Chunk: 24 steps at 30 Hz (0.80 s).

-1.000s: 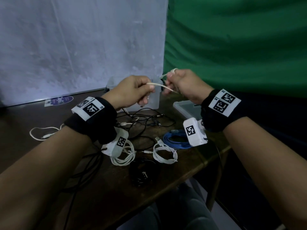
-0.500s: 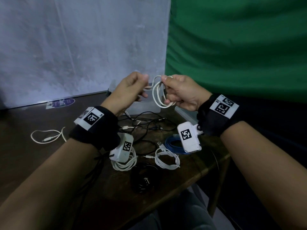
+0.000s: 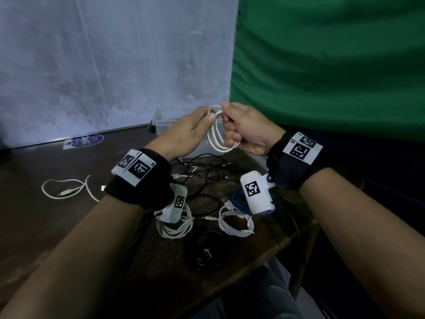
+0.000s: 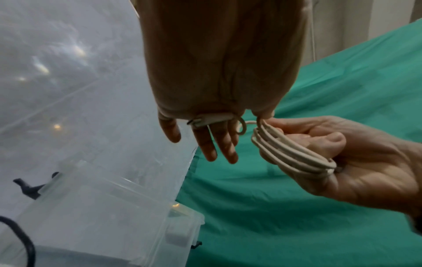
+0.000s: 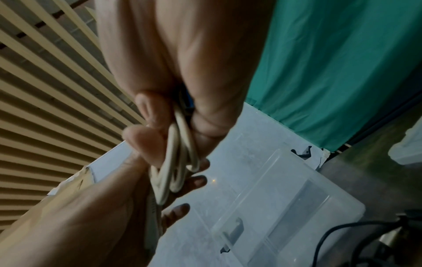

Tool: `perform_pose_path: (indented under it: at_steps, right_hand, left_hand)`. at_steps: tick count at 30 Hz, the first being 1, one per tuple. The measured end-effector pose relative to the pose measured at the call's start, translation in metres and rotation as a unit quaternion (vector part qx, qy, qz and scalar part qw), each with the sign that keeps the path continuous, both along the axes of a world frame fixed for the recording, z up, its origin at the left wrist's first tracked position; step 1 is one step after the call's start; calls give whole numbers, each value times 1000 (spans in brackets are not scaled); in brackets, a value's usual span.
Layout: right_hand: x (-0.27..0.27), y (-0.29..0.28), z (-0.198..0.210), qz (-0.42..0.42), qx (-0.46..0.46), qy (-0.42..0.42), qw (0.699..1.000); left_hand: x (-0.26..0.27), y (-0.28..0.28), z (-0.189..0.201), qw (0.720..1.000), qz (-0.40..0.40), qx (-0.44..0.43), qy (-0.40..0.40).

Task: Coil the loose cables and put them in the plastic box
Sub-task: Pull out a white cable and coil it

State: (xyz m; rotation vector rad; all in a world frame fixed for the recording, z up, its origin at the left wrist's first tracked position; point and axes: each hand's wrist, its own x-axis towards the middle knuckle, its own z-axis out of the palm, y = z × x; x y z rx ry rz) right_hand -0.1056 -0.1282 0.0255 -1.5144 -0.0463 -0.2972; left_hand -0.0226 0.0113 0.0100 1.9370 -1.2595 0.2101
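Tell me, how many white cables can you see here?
4, perhaps more in the black tangle. One coil held between both hands; one loose at the table's left; two coiled near the front edge.

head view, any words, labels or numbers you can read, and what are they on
Purple sticker on the table: has lettering, too blurred to read.
Left wristband tags: square code patterns with tiny corner marks, unreadable.
Right wristband tags: the same.
Wrist camera tags: patterns only, no text.

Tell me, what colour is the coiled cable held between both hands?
White, or slightly cream; the coiled cable shows best in the left wrist view.
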Motion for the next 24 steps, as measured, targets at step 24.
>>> perform_pose_path:
  at_steps: [24]
  right_hand:
    - [15,14,-20,-189,-248,-100,945]
  left_hand:
    - [1,-1,-10,977,39,-126,170]
